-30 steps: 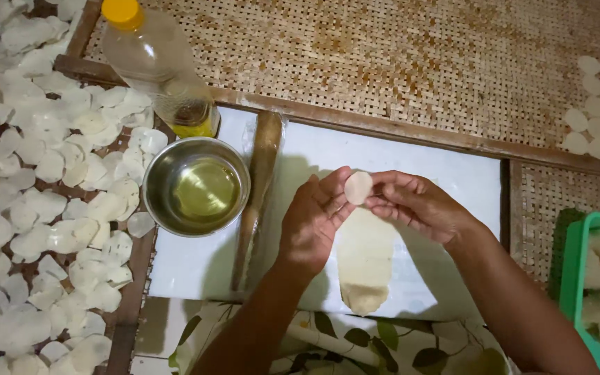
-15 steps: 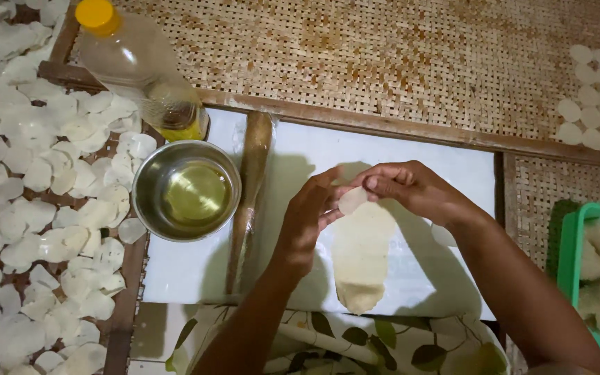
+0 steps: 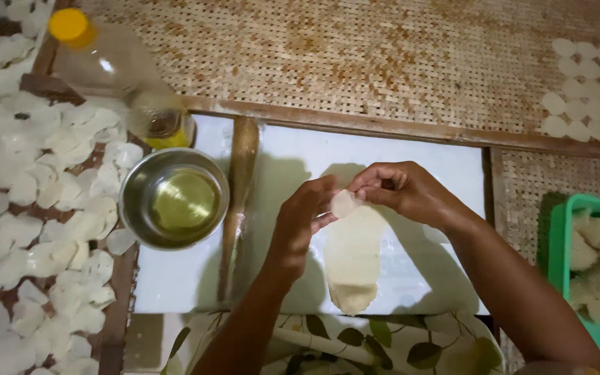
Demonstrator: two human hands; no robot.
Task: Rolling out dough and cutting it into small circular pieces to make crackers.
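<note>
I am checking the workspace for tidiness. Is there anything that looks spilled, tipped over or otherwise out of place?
One thing stands out: the plastic bottle with a yellow cap lies on its side, across the wooden frame, just above the metal bowl. I see no spill. The rolling pin lies on the white board beside the dough strip.

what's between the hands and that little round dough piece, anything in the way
Nothing visible: the left hand and right hand both pinch the small dough disc directly, above the flattened dough strip.

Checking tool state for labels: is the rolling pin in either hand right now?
No. The rolling pin lies on the white board beside the metal bowl, while both hands pinch a small dough disc.
</note>
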